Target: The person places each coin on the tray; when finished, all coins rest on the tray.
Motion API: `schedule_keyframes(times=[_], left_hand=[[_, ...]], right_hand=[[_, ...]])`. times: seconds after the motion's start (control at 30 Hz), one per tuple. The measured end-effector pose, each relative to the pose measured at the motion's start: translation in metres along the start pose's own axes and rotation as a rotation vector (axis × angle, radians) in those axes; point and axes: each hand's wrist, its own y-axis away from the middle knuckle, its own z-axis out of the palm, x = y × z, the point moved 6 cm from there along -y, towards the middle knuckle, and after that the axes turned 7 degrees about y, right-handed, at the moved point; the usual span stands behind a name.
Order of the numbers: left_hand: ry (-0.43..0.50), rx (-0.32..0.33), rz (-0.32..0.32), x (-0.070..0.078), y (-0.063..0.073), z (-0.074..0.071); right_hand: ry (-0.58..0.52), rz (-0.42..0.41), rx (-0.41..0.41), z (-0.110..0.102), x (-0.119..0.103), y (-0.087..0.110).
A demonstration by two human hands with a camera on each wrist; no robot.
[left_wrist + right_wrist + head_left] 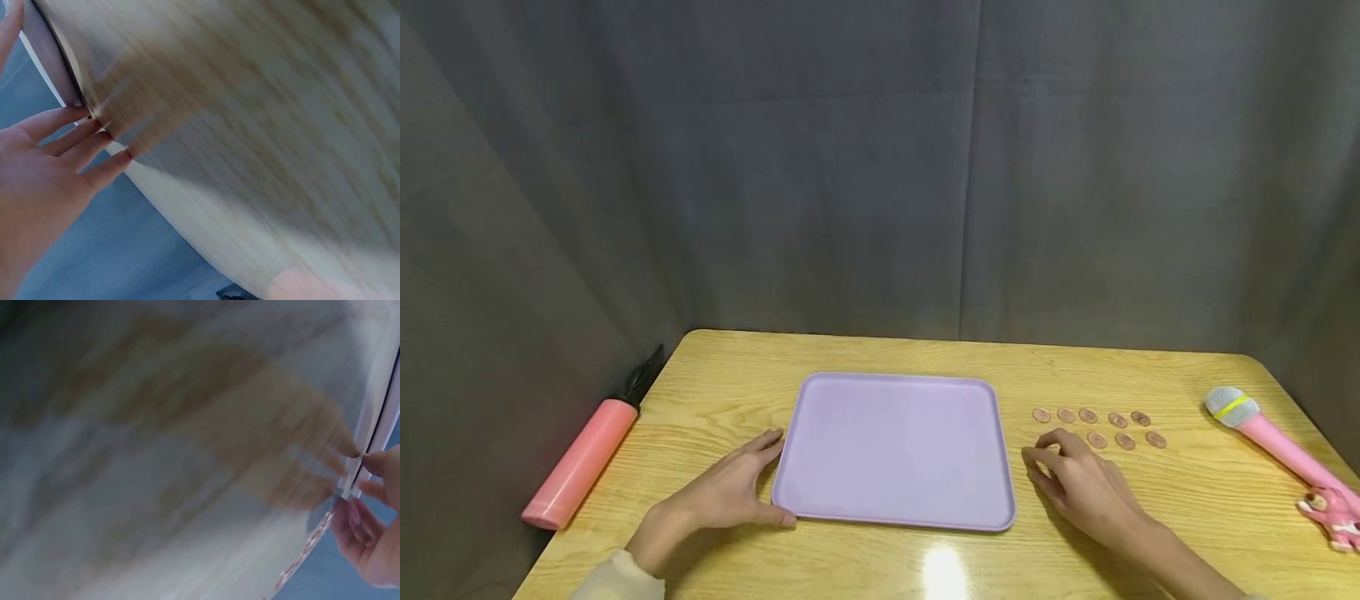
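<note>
A lilac tray (895,450) lies flat on the wooden table. My left hand (730,487) is at its left side, fingers along the left edge and thumb by the near left corner. In the left wrist view the fingers of that hand (56,156) are extended, their tips low by the table. Just right of the tray, my right hand (1086,487) is low over the table with bent fingers, thumb and fingertips close together. Copper coins (1087,415) lie in two rows beyond it. Whether a coin sits between or under its fingertips (374,464) is hidden.
At the left edge lies a pink hand pump (583,462) with a black end. On the right is a pink toy microphone (1277,442) with a grey head, beside a small pink figure (1333,517). Dark curtains (820,183) hang around the table (850,567).
</note>
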Motion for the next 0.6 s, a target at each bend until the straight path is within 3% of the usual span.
schedule_keyframes(times=[0.17, 0.4, 0.6], left_hand=[[0.01, 0.0, -0.011, 0.0017, -0.0022, 0.0009], [0.003, -0.007, -0.017, 0.0014, -0.0022, 0.0012], [-0.011, 0.003, -0.018, -0.0009, -0.0011, 0.0001]], right_hand=[[0.047, 0.061, -0.026, 0.0016, 0.0051, -0.0021], [0.051, 0.039, -0.009, 0.0049, 0.003, 0.0033], [0.195, 0.014, 0.036, 0.0037, 0.0034, 0.0008]])
